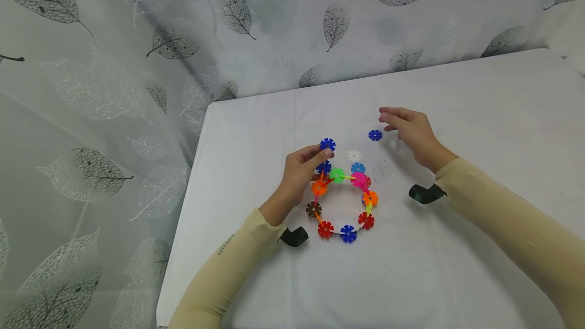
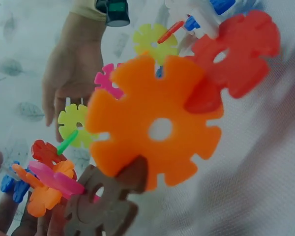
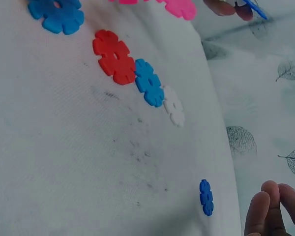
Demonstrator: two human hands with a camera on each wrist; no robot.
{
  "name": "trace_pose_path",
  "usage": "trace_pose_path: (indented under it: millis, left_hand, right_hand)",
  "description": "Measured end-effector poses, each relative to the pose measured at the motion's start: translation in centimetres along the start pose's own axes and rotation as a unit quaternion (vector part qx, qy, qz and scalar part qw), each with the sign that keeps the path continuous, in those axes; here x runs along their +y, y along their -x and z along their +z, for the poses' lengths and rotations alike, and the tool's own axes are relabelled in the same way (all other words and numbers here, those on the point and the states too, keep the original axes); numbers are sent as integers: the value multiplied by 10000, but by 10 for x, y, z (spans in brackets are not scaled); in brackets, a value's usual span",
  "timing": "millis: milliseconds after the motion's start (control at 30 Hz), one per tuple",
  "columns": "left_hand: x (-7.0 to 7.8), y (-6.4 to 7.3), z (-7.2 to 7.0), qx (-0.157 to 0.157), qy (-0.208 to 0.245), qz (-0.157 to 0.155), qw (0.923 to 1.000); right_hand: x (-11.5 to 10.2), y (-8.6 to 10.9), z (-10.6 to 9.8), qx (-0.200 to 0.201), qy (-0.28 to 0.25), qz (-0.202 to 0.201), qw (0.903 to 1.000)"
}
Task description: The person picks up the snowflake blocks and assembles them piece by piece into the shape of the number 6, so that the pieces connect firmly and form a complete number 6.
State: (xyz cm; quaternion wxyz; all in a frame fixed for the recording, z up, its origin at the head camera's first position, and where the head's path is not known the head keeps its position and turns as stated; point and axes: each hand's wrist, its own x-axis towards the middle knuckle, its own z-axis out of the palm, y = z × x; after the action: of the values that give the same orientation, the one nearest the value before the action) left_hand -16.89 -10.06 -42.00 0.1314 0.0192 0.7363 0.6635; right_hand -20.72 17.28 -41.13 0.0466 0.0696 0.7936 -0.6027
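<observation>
My left hand pinches a blue snowflake disc between thumb and fingers. Below it, another blue disc sits beside the same hand, at the upper left of a ring of interlocked plastic discs. That ring includes a green disc, a brown disc and a red disc. In the left wrist view an orange disc fills the middle. My right hand hovers to the right, fingers extended and holding nothing, close to a loose blue disc on the table.
Loose on the white-covered table lie a white disc and a light blue disc, beyond the ring. A red disc lies beside them in the right wrist view. A leaf-patterned curtain hangs behind and to the left.
</observation>
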Motion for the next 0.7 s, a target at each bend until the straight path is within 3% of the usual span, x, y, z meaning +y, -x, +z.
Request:
trace_pose_path:
  millis: [167,333,533,700]
  left_hand:
    - [0,-1,-1,-21,77,-32,10000]
    - [-1,-3,-5,7,189,-17,9998]
    - [-6,-7,-14,174,448,-168,9987]
    - [-7,-7,-16,225,581,-389,9973]
  right_hand:
    - [7,-3,2,-560,497,228,9969]
    - [14,-3,6,-948,1036,40,9901]
    - [18,0,15,-1563,2143,-464,9631]
    - [18,5,24,-1868,2668,-708,9428]
